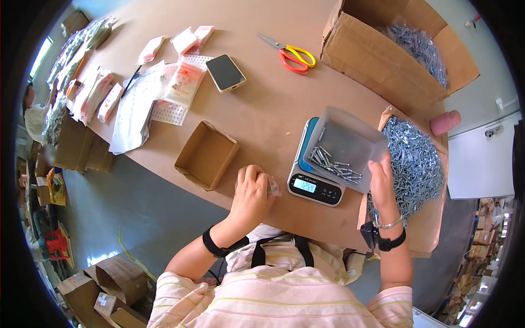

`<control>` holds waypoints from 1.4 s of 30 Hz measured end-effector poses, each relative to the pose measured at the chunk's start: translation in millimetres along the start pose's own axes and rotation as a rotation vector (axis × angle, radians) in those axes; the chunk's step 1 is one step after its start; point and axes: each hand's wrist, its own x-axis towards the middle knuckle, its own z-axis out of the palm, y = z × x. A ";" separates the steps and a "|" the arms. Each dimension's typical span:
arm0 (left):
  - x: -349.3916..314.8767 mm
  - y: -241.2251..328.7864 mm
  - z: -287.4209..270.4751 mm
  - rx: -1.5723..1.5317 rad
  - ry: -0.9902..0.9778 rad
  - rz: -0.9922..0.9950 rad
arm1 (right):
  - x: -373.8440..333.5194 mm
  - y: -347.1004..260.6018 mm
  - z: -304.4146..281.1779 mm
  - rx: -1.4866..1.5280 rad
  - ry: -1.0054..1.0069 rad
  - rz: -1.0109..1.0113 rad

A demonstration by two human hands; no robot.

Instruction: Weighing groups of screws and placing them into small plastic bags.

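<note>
My left hand rests on the brown table near its front edge, fingers closed on a small clear plastic bag. My right hand touches the near right corner of a grey square tray that sits on a small digital scale. A few silver screws lie in the tray's near corner. Just right of the hand is an open carton full of loose silver screws.
An empty small cardboard box stands left of my left hand. Farther back lie a phone, red and yellow scissors, packets of small bags and papers. A large carton with bagged screws stands at the back right.
</note>
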 end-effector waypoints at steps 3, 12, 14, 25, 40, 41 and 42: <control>3.8 -6.7 1.5 -0.064 0.005 0.088 | -10.1 -48.7 18.6 0.052 0.081 -0.096; 19.8 18.9 -5.2 -0.558 -0.022 -0.139 | -32.1 -112.5 60.3 -0.188 -0.058 -0.337; 25.7 25.0 -12.1 -0.462 -0.095 -0.244 | -33.4 -122.3 64.7 -0.640 -0.095 -0.581; 38.2 33.1 -7.5 -0.495 -0.054 -0.279 | -20.2 -154.7 82.6 -0.670 -0.095 -0.648; 45.4 30.2 -0.6 -0.729 -0.015 -0.302 | -32.7 -160.5 84.6 -0.827 -0.101 -0.793; 44.6 28.2 4.0 -0.743 0.008 -0.297 | -35.3 -159.0 84.3 -0.773 -0.104 -0.809; 44.6 26.4 8.4 -0.745 0.007 -0.297 | -36.6 -158.4 83.4 -0.721 -0.106 -0.824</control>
